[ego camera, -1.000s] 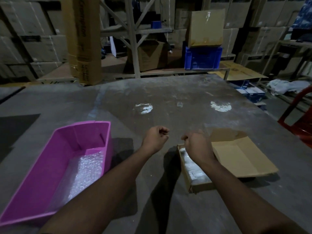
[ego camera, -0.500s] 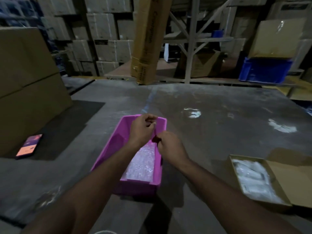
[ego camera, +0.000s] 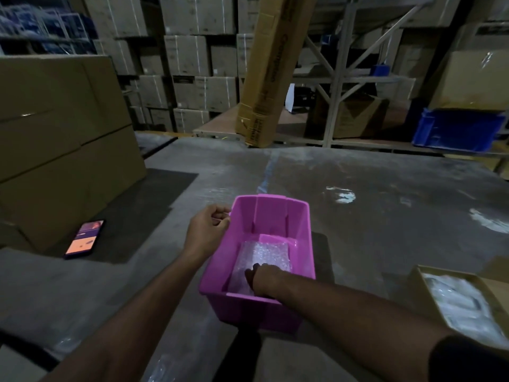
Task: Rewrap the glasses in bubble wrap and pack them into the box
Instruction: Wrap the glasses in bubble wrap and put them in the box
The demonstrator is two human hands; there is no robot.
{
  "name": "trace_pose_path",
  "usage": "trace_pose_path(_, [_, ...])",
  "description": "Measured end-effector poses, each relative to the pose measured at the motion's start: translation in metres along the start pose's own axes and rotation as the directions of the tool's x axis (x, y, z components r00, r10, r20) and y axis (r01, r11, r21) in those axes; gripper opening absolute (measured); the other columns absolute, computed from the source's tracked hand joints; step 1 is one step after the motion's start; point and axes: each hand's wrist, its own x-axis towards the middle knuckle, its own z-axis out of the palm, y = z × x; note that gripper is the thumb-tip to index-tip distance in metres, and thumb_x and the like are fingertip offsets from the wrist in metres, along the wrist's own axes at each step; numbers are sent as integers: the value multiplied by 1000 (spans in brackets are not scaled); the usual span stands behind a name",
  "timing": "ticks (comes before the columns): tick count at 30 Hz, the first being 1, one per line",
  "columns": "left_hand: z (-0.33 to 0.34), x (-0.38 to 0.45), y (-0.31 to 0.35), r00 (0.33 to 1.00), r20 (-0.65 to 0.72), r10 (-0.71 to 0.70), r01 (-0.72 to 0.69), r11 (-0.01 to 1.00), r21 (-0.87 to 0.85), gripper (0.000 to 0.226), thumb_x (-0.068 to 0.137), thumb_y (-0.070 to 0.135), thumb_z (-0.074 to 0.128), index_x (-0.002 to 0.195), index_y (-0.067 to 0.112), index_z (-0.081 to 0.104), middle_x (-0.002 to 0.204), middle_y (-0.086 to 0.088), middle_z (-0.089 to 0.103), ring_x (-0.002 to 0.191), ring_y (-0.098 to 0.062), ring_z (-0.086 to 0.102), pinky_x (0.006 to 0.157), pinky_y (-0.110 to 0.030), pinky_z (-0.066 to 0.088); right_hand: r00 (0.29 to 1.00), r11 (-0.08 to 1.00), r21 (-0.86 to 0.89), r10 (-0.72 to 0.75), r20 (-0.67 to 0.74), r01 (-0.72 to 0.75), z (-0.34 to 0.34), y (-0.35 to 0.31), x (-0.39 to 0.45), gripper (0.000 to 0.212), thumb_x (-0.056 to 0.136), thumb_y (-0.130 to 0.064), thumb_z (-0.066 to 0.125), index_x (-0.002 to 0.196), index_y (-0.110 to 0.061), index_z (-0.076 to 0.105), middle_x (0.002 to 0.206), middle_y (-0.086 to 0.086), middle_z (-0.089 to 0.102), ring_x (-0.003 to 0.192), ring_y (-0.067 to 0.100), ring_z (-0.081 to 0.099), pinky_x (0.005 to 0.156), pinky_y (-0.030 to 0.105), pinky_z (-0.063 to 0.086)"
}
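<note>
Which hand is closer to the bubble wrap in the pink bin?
The right hand: it reaches down inside the pink bin, touching the bubble wrap. The left hand stays outside, by the bin's left rim.

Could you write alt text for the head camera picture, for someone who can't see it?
A person's right hand reaches into a pink plastic bin onto bubble wrap, while the left hand hovers curled beside its rim. An open cardboard box sits right, a lit phone left.

Both forearms are extended forward, bare. The left hand [ego camera: 208, 228] is raised, its fingers curled with thumb against fingertips. The right hand [ego camera: 264, 278] is lowered, knuckles up, fingers pointed downward and partly hidden; its grip cannot be judged.
</note>
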Motion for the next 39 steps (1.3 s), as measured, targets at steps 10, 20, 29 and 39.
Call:
trace_pose_path(10, [18, 6, -12, 986, 165, 24, -9, 995, -95, 27, 92, 6, 68, 93, 32, 67, 88, 5, 71, 80, -13, 67, 80, -37, 60, 969, 909, 415, 133, -208, -36, -14, 33, -1, 15, 87, -22, 73, 96, -11, 79, 92, 9, 77, 82, 22, 70, 72, 25, 49])
trace_pose_path(20, [34, 13, -10, 911, 404, 86, -36, 991, -129, 63, 70, 44, 89, 122, 19, 64, 106, 2, 70, 98, -11, 68, 84, -25, 58, 866, 741, 670, 300, -400, 53, -45, 61, -43, 30, 96, -6, 51, 79, -24, 68, 76, -5, 69, 64, 7, 60, 65, 27, 48])
trace_pose_path(29, [43, 10, 15, 992, 43, 117, -100, 953, -287, 31, 84, 16, 82, 107, 15, 62, 90, 2, 66, 76, -3, 60, 68, -12, 49, 521, 327, 853, 683, -511, 408, -53, 72, -73, 13, 86, -16, 78, 80, -8, 70, 61, -5, 59, 52, 1, 46, 52, 22, 40])
trace_pose_path(39, [94, -40, 95, 836, 402, 372, -107, 831, -546, 35, 81, 33, 84, 104, 16, 64, 100, 1, 70, 98, -16, 68, 87, -40, 60, 603, -349, 636, 763, -234, 689, -34, 90, -141, 22, 100, -24, 58, 89, -7, 67, 77, 12, 70, 61, 19, 64, 56, 29, 55])
